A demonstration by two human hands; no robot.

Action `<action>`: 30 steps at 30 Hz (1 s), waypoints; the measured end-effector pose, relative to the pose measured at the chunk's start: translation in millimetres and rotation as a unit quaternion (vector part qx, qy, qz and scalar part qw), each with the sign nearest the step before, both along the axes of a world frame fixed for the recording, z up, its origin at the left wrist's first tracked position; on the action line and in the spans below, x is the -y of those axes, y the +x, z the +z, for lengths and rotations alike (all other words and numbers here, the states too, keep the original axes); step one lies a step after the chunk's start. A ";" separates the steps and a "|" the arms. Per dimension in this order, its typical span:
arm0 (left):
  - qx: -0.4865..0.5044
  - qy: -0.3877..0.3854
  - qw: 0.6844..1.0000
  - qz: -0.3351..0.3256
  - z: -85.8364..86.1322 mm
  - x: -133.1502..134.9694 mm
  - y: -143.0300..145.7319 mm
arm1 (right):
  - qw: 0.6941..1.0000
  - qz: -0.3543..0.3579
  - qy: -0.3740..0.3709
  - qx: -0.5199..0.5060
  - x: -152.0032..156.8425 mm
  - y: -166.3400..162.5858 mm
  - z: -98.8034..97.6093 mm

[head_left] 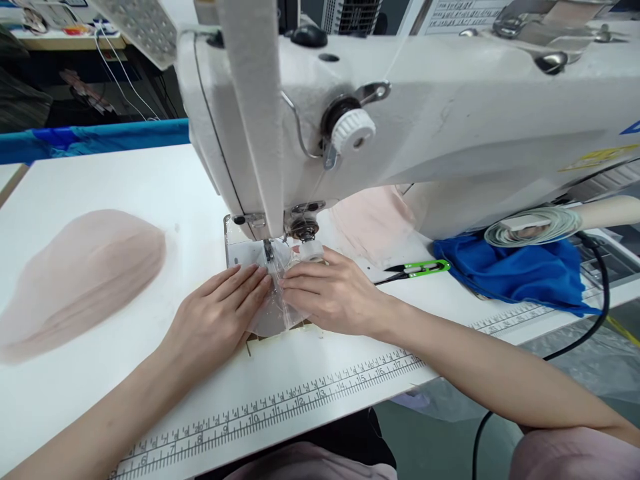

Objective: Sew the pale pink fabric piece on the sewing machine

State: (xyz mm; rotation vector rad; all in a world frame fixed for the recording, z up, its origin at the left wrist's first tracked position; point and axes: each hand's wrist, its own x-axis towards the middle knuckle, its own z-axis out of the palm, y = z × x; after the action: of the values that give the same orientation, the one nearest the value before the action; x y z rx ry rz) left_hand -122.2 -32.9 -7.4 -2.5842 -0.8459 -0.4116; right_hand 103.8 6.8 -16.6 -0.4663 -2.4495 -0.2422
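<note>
A white sewing table point(125, 200) with a printed ruler scale along its near edge carries a pale pink sheer fabric pile point(75, 280) at left, green-handled thread snips point(417, 269) and crumpled blue cloth point(515, 273) at right.

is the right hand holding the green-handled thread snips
No, the green-handled thread snips lie on the white table, apart from the right hand, which presses the sheer fabric piece.

sheer fabric piece point(280, 310): thin, translucent cloth
sewing machine point(450, 113): smooth, glossy white casing
tabletop point(125, 193): smooth, matt white
thread snips point(417, 269): green plastic handle
</note>
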 end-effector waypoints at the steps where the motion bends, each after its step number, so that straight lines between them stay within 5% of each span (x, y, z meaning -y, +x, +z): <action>1: 0.001 -0.001 1.000 0.001 -0.4 -0.6 0.0 | 1.000 0.000 0.000 -0.001 -0.3 -0.1 -0.3; 30: 0.026 -0.016 1.000 0.005 -4.4 -7.0 -1.4 | 0.999 -0.029 0.019 0.000 -4.9 -5.3 -5.8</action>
State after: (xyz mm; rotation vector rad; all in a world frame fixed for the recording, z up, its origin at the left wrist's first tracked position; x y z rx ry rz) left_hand -123.5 -25.9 -11.8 -2.6074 -0.8899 -0.4665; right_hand 98.5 11.6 -22.4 -0.5210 -2.4293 -0.3120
